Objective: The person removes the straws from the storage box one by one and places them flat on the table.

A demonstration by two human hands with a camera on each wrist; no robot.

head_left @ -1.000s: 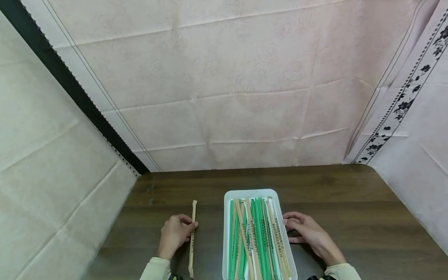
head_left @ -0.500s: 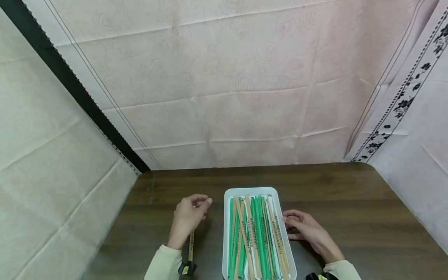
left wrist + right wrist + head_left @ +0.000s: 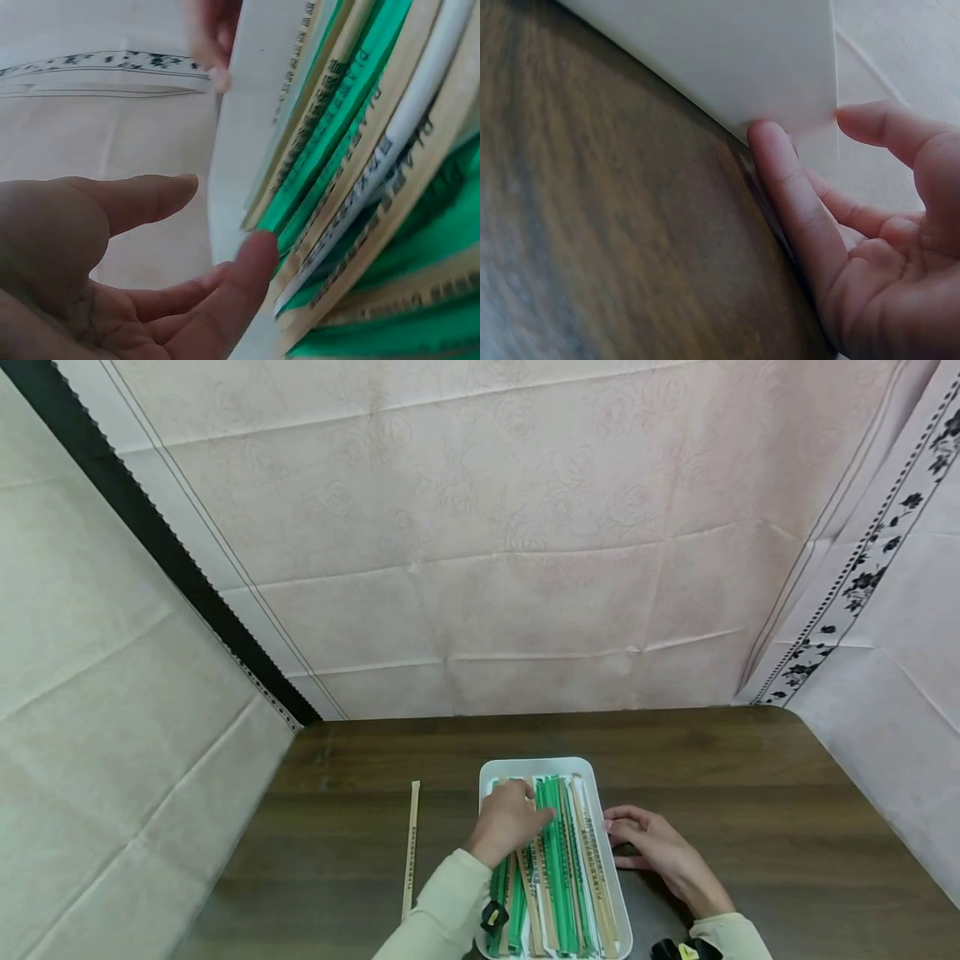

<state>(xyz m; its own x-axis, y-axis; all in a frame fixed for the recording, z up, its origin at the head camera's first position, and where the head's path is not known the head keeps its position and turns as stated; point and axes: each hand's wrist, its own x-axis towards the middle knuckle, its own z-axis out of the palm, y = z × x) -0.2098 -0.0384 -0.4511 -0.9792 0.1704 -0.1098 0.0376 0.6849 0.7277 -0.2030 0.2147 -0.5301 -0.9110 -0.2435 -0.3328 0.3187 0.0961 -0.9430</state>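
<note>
A white tray (image 3: 536, 766) on the wooden table holds several long, thin wrapped straws (image 3: 553, 860), green, tan and white, printed with small dark lettering. My left hand (image 3: 510, 818) is over the far left part of them, its thumb and fingers apart with nothing between them. In the left wrist view its fingertips (image 3: 259, 251) are right at the straws' ends. My right hand (image 3: 663, 860) touches the tray's right side. The right wrist view shows its fingertips (image 3: 766, 139) against the tray wall (image 3: 735, 60). One tan straw (image 3: 411, 852) lies left of the tray, its near end hidden by my left sleeve.
Brown wood tabletop (image 3: 697, 768) surrounds the tray. Pale cloth (image 3: 525, 568) hangs behind the table and on both sides, with a black band at left and a floral strip (image 3: 862, 585) at right. Black wrist cameras (image 3: 493, 917) sit on both wrists.
My left hand has let go of the tan straw, leaving it on the table, and has moved right to over the tray. My right hand stays at the tray's side.
</note>
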